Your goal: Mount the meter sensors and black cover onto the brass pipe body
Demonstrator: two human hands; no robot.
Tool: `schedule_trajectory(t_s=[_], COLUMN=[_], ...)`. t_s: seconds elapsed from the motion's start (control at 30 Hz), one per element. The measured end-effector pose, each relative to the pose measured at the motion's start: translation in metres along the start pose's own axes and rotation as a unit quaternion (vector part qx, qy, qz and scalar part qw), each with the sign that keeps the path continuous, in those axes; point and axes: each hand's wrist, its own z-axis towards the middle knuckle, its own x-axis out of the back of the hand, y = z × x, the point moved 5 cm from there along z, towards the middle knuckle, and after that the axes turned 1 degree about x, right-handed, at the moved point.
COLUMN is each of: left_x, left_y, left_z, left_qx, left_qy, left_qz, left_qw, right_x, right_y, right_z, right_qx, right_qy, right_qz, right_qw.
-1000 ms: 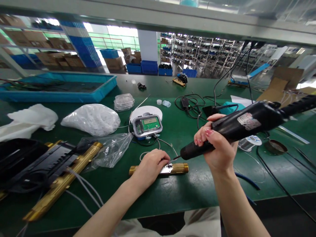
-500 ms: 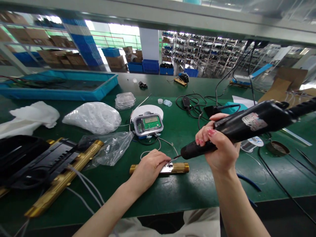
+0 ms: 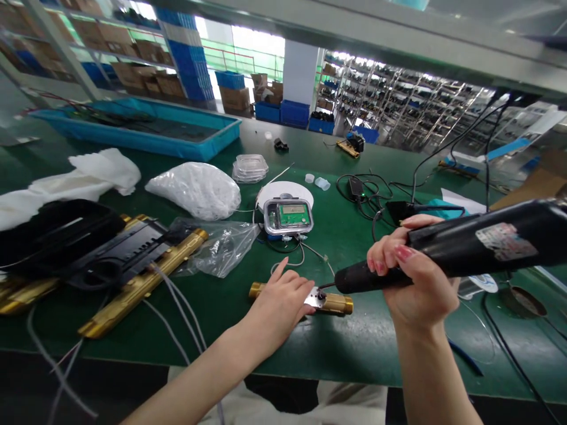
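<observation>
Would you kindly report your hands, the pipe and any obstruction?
Right hand gripping driver; left hand on pipe; pipe on bench; nothing seen between bit and plate.

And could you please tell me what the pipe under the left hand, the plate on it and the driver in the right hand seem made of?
Pipe: probably brass, from its yellow-gold colour and metallic sheen. Plate: likely bare metal, silvery and bright; steel or aluminium, I can't tell. Driver: looks like smooth black plastic with soft highlights, though painted metal is possible.

Display box (image 3: 289, 217) behind pipe (image 3: 339, 304), right of plastic bag (image 3: 195, 189).
</observation>
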Motion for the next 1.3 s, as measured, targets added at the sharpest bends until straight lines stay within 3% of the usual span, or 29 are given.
schedule_trajectory(t_s=[0.53,0.87,1.3], left_x=[-0.007,-0.009,-0.006], left_y=[-0.003,-0.007,-0.006], left_z=[-0.004,-0.001,-0.001], left_qx=[-0.005,0.007,0.016], left_qy=[0.034,0.048,0.060], left_qz=[-0.030,-0.057,-0.081], left_qw=[0.999,0.997,0.995], right_x=[-0.025,-0.047,-0.050], right_y=[0.005,0.018,0.031], right_z=[0.003,0.015,0.017], right_qx=[-0.012,-0.064,-0.087], right_qy=[-0.048,-0.082,-0.098], right_qz=[-0.065,-0.097,-0.095], right_qw=[0.997,0.990,0.987])
